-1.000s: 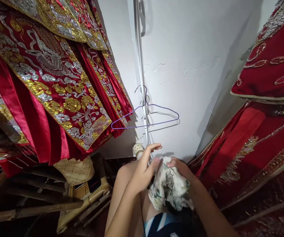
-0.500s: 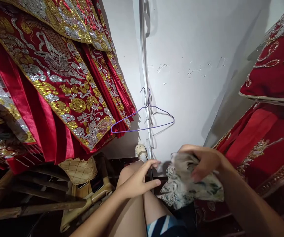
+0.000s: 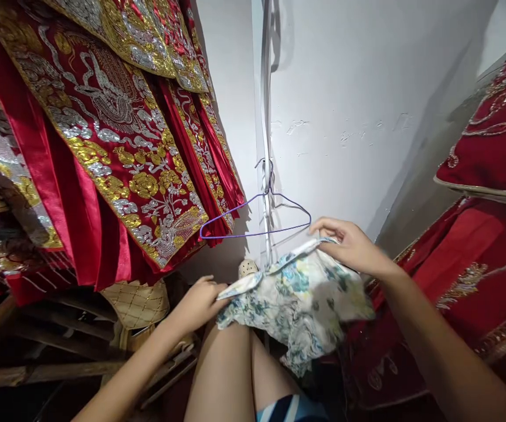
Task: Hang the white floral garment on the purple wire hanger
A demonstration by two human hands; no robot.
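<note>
A white floral garment [image 3: 296, 293] with blue-green and yellow print is stretched between my hands above my knees. My left hand [image 3: 202, 302] pinches the left end of its upper edge. At the right end of that edge, my right hand [image 3: 345, 243] holds the cloth between thumb and fingers. The rest of the fabric hangs down, crumpled. Just above the garment, a thin purple hanger [image 3: 255, 235] hangs bare from a white strap [image 3: 267, 105], not touched by either hand.
Red, gold and silver embroidered costumes [image 3: 142, 152] hang at the left, over a bamboo chair [image 3: 59, 370] with a quilted cream cushion [image 3: 141, 302]. More red beaded garments [image 3: 490, 140] hang at the right. A pale wall [image 3: 345, 88] stands behind.
My left hand, open and empty before, has taken hold of the garment's edge. The bunched garment has been spread out and moved left, and my right hand has risen with its end.
</note>
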